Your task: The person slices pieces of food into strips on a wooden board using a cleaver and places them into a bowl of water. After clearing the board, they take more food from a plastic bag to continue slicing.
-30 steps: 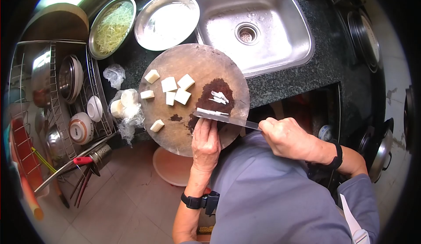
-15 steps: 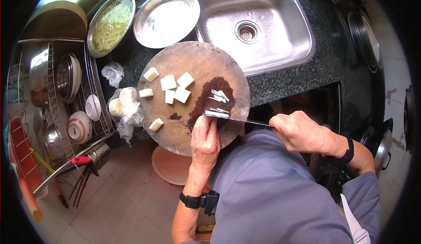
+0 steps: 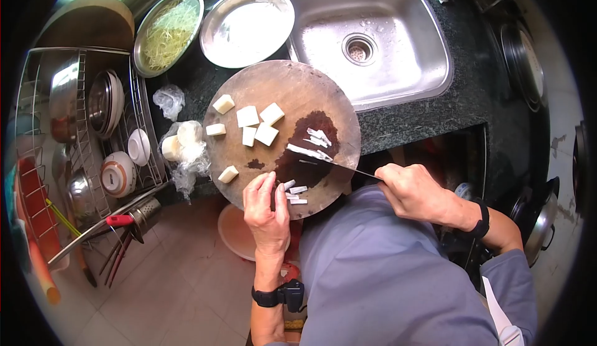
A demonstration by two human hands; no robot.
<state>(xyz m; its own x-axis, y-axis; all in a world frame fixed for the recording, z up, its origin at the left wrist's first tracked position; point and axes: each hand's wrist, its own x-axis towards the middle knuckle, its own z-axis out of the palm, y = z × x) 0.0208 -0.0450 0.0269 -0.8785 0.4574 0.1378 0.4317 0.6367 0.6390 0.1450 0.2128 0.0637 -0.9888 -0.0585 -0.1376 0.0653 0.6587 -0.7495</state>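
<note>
On the round wooden chopping board [image 3: 292, 84] lie several white blocks [image 3: 266, 134] and thin white strips [image 3: 318, 138] over a dark wet patch. My right hand [image 3: 413, 195] is closed around the handle of a knife [image 3: 348, 167], whose thin blade, seen nearly edge-on, reaches over the board beside a row of cut strips [image 3: 309, 152]. Near the board's front edge, my left hand [image 3: 267, 218] has its fingers stretched out and thumb apart, next to several short strips [image 3: 296, 195]. It seems to hold nothing.
Behind the board stand a bowl of pale shreds [image 3: 171, 35], an empty metal plate [image 3: 247, 27] and a steel sink [image 3: 398, 84]. More white pieces in a plastic bag [image 3: 189, 150] lie left, by a dish rack [image 3: 127, 159]. Below is a pinkish basin [image 3: 236, 234].
My left hand has moved left and down, away from the blade, and its fingers have spread. Short strips now show beside it. The knife has tilted and the strips by it have shifted upward.
</note>
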